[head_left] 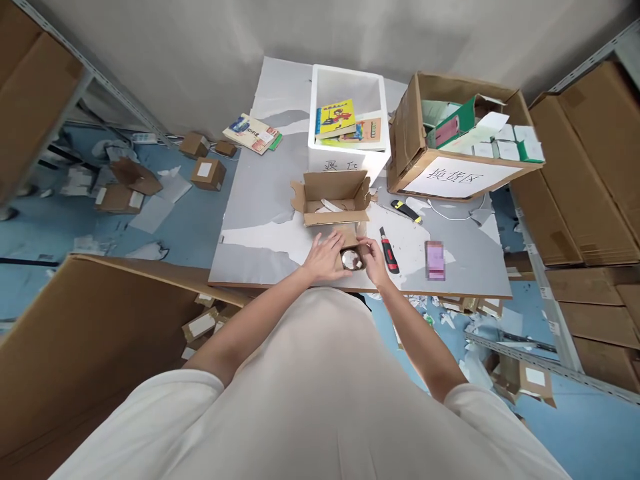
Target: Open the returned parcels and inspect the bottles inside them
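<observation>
Near the table's front edge lies a small cardboard box [346, 235] with its top open. Inside it shows a shiny, round, silver-coloured lid or tin top [351, 259]. My left hand [325, 257] grips the box's left side, fingers over the far part and thumb at the near edge. At the right side, my right hand [373, 259] pinches the box's edge or flap; its fingertips are partly hidden. Just beyond stands a larger open cardboard box [336, 217] with white paper inside. A red and black utility knife [389, 252] lies right of my right hand.
A yellow and black cutter [406, 211], a pinkish-purple packet [435, 261] and a white cable [450, 215] lie to the right. Behind are a white bin [349, 157] of books and a labelled carton [407, 137]. Books [253, 133] lie left; a big carton [115, 320] stands beside the table.
</observation>
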`<state>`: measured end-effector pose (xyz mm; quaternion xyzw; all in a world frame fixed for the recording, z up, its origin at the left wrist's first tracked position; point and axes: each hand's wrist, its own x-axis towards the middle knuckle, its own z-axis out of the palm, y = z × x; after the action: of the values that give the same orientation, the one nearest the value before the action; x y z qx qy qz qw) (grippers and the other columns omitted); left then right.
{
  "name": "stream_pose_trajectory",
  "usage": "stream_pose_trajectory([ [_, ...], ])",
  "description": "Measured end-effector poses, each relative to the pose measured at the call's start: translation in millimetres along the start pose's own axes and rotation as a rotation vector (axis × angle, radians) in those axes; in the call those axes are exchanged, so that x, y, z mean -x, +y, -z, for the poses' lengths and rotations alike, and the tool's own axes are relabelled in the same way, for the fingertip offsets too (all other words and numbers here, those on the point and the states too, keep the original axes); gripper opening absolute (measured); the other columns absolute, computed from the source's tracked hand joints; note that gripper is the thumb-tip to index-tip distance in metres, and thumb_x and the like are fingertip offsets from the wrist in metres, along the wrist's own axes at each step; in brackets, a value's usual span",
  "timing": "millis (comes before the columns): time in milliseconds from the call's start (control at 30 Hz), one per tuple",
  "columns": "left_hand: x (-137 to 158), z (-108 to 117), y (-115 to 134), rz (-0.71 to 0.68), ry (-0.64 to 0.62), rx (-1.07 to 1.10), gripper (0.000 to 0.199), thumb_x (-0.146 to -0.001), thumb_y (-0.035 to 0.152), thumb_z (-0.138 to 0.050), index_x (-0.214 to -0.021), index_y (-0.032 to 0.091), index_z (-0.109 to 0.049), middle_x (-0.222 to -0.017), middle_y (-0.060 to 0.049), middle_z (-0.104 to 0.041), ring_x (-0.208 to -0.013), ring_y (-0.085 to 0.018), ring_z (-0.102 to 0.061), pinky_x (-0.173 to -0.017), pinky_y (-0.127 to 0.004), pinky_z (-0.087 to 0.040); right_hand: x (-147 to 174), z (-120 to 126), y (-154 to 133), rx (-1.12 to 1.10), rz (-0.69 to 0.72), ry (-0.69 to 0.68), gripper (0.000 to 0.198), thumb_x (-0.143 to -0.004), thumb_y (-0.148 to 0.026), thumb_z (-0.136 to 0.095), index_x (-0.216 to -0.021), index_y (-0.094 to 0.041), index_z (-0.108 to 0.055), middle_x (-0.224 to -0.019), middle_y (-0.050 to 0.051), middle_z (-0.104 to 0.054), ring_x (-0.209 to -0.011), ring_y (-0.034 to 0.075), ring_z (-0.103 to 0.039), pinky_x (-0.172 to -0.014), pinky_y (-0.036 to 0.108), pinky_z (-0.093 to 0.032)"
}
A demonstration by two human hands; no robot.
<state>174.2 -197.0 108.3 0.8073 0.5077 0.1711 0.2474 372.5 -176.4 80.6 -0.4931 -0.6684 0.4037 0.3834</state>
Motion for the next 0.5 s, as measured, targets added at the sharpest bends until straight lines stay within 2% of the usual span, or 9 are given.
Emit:
stream_pose_trajectory([
  [67, 4.5, -7.2, -1.9, 0.080, -0.022, 0.025, 0.104, -0.062, 0.058, -0.076, -0.146, 0.012, -0.036, -0.144, -0.021, -0.047, -0.140, -0.039, -0.036, -0.117, -0.059, -0.008, 5.9, 0.1, 3.1, 0.049, -0.032, 0.061, 0.036, -0.088, -0.021, -0.033, -0.121, -0.021, -0.046, -0.125, 0.014, -0.056, -0.118, 0.021, -0.057, -0.095, 0.041, -0.050],
  [167, 10.9, -17.4, -7.8, 0.157, -0.021, 0.076, 0.096, -0.059, 0.054, -0.079, -0.140, 0.018, -0.042, -0.134, -0.015, -0.057, -0.127, -0.034, -0.051, -0.118, -0.054, -0.014, 16.0, 7.6, -4.1, 0.396, 0.068, 0.063, 0.033, -0.091, -0.021, -0.037, -0.120, -0.020, -0.054, -0.134, 0.016, -0.052, -0.130, 0.025, -0.047, -0.105, 0.047, -0.042],
  [300, 12.4, -23.8, -8.9, 0.201, 0.000, 0.109, 0.084, -0.061, 0.049, -0.078, -0.132, 0.019, -0.046, -0.128, -0.013, -0.061, -0.119, -0.031, -0.058, -0.116, -0.050, -0.019, 18.6, 15.6, -41.0, 0.774, 0.292, -0.269, 0.029, -0.094, -0.015, -0.038, -0.101, -0.022, -0.065, -0.117, 0.010, -0.066, -0.122, 0.025, -0.051, -0.117, 0.056, -0.019],
  [400, 11.1, -25.8, -3.4, 0.212, 0.002, 0.115, 0.076, -0.063, 0.044, -0.076, -0.129, 0.020, -0.048, -0.126, -0.011, -0.062, -0.118, -0.029, -0.059, -0.116, -0.049, -0.021, 8.4, 8.4, -71.6, 0.979, 0.236, -0.408, 0.016, -0.091, -0.028, -0.052, -0.099, -0.021, -0.064, -0.108, 0.012, -0.070, -0.112, 0.031, -0.054, -0.111, 0.069, -0.010],
  [500, 11.7, -27.8, 1.2, 0.232, 0.003, 0.109, 0.074, -0.062, 0.039, -0.074, -0.128, 0.020, -0.048, -0.123, -0.010, -0.063, -0.116, -0.029, -0.059, -0.115, -0.050, -0.022, -6.0, -6.4, -87.9, 1.140, 0.105, -0.477, 0.030, -0.081, -0.036, -0.065, -0.104, -0.018, -0.061, -0.095, 0.015, -0.072, -0.104, 0.035, -0.054, -0.104, 0.076, -0.006],
])
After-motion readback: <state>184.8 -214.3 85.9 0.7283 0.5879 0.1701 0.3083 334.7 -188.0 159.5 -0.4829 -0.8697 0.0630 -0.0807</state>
